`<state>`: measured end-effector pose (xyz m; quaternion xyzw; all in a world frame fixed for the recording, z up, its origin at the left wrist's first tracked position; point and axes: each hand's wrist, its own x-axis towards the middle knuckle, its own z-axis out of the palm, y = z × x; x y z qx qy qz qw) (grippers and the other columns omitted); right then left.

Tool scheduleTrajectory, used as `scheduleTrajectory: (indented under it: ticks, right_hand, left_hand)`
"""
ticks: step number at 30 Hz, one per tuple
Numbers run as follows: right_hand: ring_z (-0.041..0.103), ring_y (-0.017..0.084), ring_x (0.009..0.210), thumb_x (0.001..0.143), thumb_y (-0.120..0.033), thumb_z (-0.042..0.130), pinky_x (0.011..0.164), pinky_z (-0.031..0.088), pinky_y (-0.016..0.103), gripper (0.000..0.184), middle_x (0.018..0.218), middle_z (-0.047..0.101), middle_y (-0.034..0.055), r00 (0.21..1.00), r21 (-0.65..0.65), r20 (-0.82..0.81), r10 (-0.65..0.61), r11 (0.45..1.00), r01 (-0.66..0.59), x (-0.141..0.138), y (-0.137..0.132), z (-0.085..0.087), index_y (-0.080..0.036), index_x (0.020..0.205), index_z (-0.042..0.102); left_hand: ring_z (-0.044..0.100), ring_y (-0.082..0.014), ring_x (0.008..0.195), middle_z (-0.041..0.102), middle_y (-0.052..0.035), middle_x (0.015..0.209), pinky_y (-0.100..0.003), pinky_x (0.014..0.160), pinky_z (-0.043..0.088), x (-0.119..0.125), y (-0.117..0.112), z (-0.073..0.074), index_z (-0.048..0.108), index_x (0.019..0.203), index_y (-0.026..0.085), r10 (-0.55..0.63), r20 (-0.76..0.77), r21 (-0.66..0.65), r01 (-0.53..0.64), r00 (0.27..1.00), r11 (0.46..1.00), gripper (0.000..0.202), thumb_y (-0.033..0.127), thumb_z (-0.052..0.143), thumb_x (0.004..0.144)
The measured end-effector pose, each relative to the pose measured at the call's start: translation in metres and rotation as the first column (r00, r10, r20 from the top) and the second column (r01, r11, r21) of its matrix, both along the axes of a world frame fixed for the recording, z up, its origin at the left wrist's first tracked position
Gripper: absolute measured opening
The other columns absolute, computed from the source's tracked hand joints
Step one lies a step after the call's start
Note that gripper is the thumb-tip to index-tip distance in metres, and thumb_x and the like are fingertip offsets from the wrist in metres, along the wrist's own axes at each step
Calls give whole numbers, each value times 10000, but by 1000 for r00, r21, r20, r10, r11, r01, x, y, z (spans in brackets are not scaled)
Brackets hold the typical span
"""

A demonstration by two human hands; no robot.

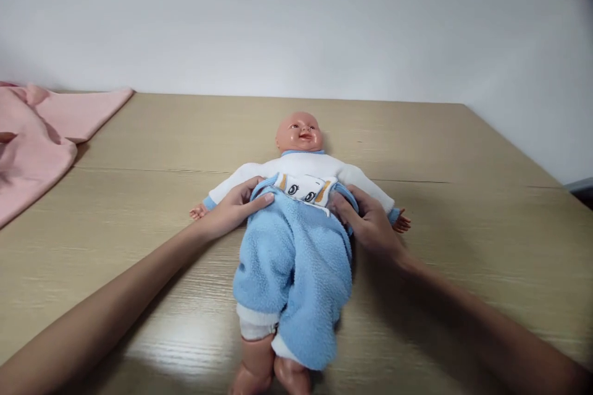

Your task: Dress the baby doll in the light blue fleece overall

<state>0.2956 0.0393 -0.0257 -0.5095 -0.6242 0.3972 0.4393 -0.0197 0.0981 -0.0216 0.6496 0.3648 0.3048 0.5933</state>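
Observation:
A baby doll [299, 131] lies on its back on the wooden table [463, 210], head away from me. It wears a white top with blue cuffs and fluffy light blue trousers [291, 265]. My left hand [236, 207] grips the trousers' waistband at the doll's right side, fingers curled over the edge. At the other side my right hand [365, 219] pinches the same waistband. Both hands sit at the doll's waist, just below a printed patch with cartoon eyes [303, 188]. The doll's bare feet show at the bottom edge.
A pink cloth [41, 136] lies crumpled at the table's far left corner. A white wall rises behind the table. The table's right edge runs diagonally at the right.

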Motion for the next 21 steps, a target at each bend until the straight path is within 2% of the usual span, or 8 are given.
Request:
scheduleTrajectory:
  ticks: [3, 6, 8, 10, 12, 15, 17, 21]
  right_hand:
    - [586, 233, 856, 1058, -679, 696, 782, 497, 375, 478, 906, 621, 36, 969, 47, 105, 225, 972, -230, 13, -4, 12, -238, 874, 686]
    - [667, 285, 1006, 977, -643, 827, 929, 583, 420, 399, 1040, 684, 65, 937, -35, 113, 331, 943, -330, 23, -9, 19, -258, 904, 756]
    - [707, 318, 1098, 966, -696, 815, 965, 618, 444, 404, 1105, 744, 81, 961, -136, 2, 277, 952, -274, 26, -12, 16, -302, 1057, 806]
    - [721, 336, 1195, 945, -785, 784, 982, 638, 460, 535, 1194, 786, 90, 973, -222, -161, 166, 954, -200, 26, -12, 7, -353, 1261, 793]
    - [722, 330, 1235, 892, -838, 804, 990, 642, 454, 643, 1270, 791, 83, 960, -281, -275, 59, 950, -139, 24, -11, -2, -380, 1342, 766]
    - [721, 269, 1039, 843, -857, 841, 859, 626, 374, 666, 1167, 786, 48, 954, -314, -298, -38, 947, -60, 19, -6, -10, -368, 1290, 769]
    - [660, 219, 888, 866, -837, 840, 751, 570, 317, 616, 1063, 751, 23, 964, -294, -262, -46, 955, -34, 16, -4, -9, -338, 1220, 769]
    - [496, 164, 718, 954, -732, 819, 627, 421, 285, 480, 849, 599, -22, 990, -166, -139, -38, 986, 15, 15, -2, -4, -273, 1033, 702]
  left_hand:
    - [684, -279, 1156, 745, -82, 1231, -376, 1007, 551, -17, 11, 5, 741, 1289, 215, -226, -38, -41, 224, 973, 974, 563, 651, 856, 952]
    - [695, -279, 1159, 751, -85, 1235, -379, 1009, 572, -30, 19, 7, 757, 1284, 222, -308, -38, -61, 305, 951, 950, 552, 591, 922, 908]
    - [678, -243, 1060, 724, -60, 1134, -339, 928, 567, -33, 20, 6, 754, 1190, 211, -280, -27, -51, 278, 960, 959, 499, 597, 911, 917]
    - [625, -198, 945, 658, -24, 1020, -295, 848, 531, -32, 19, 3, 714, 1084, 208, -225, -4, -36, 225, 974, 974, 456, 617, 868, 956]
    - [566, -169, 862, 587, 6, 946, -273, 797, 498, -30, 15, -1, 657, 1028, 222, -168, 49, -60, 171, 985, 983, 438, 622, 831, 991]
    - [539, -164, 791, 568, 15, 921, -273, 736, 491, -24, 9, -6, 647, 1097, 261, -136, 127, -194, 159, 983, 968, 446, 646, 836, 975]
    - [556, -166, 798, 601, 3, 961, -273, 726, 498, -20, 5, -8, 680, 1176, 275, -144, 130, -253, 173, 981, 952, 502, 681, 858, 941]
    - [596, -174, 882, 637, -16, 1034, -269, 774, 518, -16, 4, -10, 732, 1205, 245, -141, 69, -207, 153, 988, 966, 554, 710, 856, 931]
